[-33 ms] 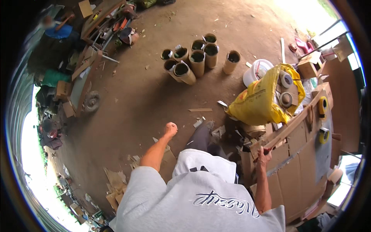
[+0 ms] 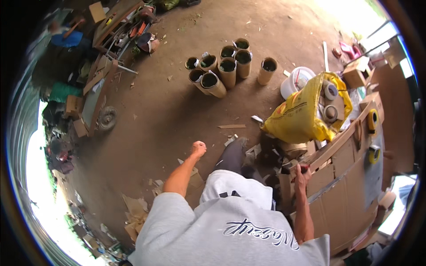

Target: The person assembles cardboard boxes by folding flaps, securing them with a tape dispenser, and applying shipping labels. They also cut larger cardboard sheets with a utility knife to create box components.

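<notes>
My left hand (image 2: 199, 149) is closed in a fist over the dirt floor, in front of my body, with nothing visible in it. At the near edge of the cardboard-topped table, my right hand (image 2: 303, 178) is wrapped round a small dark and red object (image 2: 305, 168); its kind is too small to tell. Flattened brown cardboard (image 2: 337, 201) lies beside that hand. Beyond it on the table are a yellow tape roll (image 2: 372, 119) and a second yellow roll (image 2: 374, 154). A yellow sack (image 2: 295, 117) holding tape rolls and cardboard stands past my right hand.
Several brown cardboard tubes (image 2: 228, 73) with dark green insides stand upright on the floor ahead. Behind the sack is a white bucket (image 2: 288, 86). Cardboard scraps (image 2: 135, 208) litter the floor near my feet. A wheel (image 2: 106, 117) lies by a cluttered wooden rack at left.
My right hand has turned slightly, so more of the dark and red object shows. The whole view has shifted a little; my left fist keeps its pose.
</notes>
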The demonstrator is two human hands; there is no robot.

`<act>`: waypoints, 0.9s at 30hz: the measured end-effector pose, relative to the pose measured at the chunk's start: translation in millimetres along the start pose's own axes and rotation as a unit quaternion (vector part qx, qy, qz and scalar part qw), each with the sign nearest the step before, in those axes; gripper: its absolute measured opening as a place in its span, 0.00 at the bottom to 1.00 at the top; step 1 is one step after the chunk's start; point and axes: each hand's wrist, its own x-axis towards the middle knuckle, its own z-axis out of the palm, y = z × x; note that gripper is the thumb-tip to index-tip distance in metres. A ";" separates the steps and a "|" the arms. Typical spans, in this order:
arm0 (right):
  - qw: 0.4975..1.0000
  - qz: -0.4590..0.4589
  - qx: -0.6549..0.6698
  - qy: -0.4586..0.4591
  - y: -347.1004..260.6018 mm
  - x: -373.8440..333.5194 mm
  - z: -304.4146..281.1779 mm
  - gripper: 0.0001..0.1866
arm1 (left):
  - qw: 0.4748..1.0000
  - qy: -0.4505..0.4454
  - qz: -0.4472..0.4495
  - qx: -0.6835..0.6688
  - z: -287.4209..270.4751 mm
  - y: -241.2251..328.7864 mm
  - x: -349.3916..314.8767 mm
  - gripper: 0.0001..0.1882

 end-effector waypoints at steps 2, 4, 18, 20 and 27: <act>0.998 -0.050 -0.036 -0.005 -35.4 -3.4 51.8 0.10 | 0.999 -0.011 -0.046 -0.026 -2.5 -8.8 19.8 0.06; 0.990 -0.110 -0.086 -0.026 -4.0 -17.5 68.9 0.09 | 0.988 -0.070 -0.079 -0.111 -15.1 -12.7 76.4 0.06; 0.925 0.343 -0.106 0.124 50.9 -198.6 190.6 0.09 | 0.983 0.109 0.011 0.147 18.3 171.5 404.4 0.27; 0.915 0.352 -0.122 0.155 46.2 -201.1 214.8 0.08 | 0.980 0.068 -0.013 0.187 28.7 189.0 420.7 0.20; 0.915 0.361 -0.105 0.148 -3.6 -158.0 255.1 0.09 | 0.989 -0.026 -0.016 0.141 82.7 114.0 455.8 0.23</act>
